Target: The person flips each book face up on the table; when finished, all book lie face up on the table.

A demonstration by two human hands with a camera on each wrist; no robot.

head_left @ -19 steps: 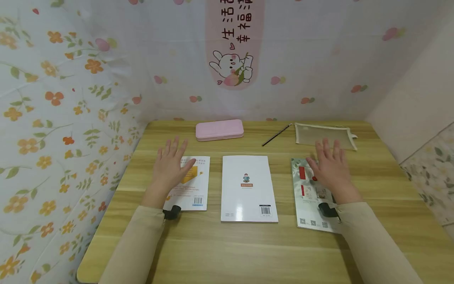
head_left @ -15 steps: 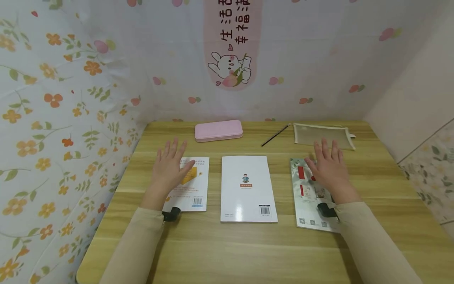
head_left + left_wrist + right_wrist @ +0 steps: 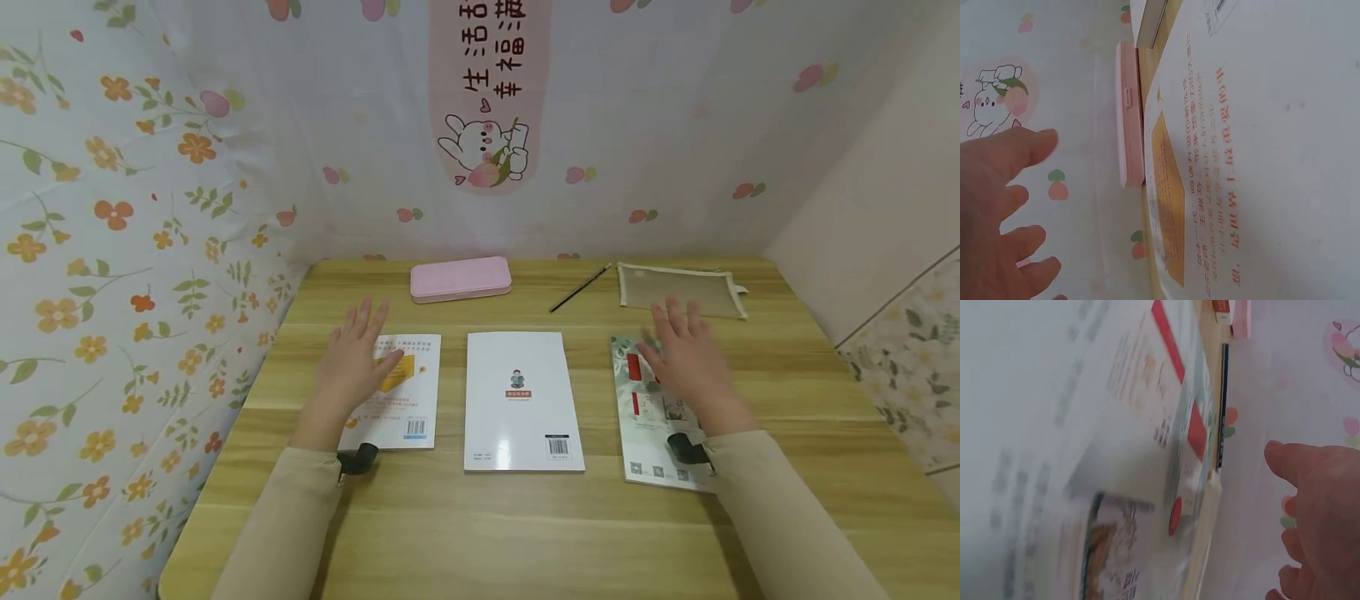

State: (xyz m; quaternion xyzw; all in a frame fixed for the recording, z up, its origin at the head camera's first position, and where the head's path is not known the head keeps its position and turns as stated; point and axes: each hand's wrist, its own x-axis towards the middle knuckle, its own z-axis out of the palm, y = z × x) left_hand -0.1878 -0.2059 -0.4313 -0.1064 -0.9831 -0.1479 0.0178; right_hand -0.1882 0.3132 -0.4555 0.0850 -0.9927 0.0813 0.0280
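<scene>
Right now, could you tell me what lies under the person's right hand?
Under the right hand lies a booklet with red blocks, flat on the wooden table. Its near end and left edge show; the hand covers the far right part. Whether the fingers touch it is unclear.

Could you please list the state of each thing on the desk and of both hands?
Left hand: open, fingers spread above the left book.
Right hand: open, above the right book.
Left book: closed, back cover up.
Middle book: closed, back cover up, untouched.
Right book: closed, flat.
Pink case: shut.
Mesh pouch: lying flat.
Pencil: lying loose.
</scene>
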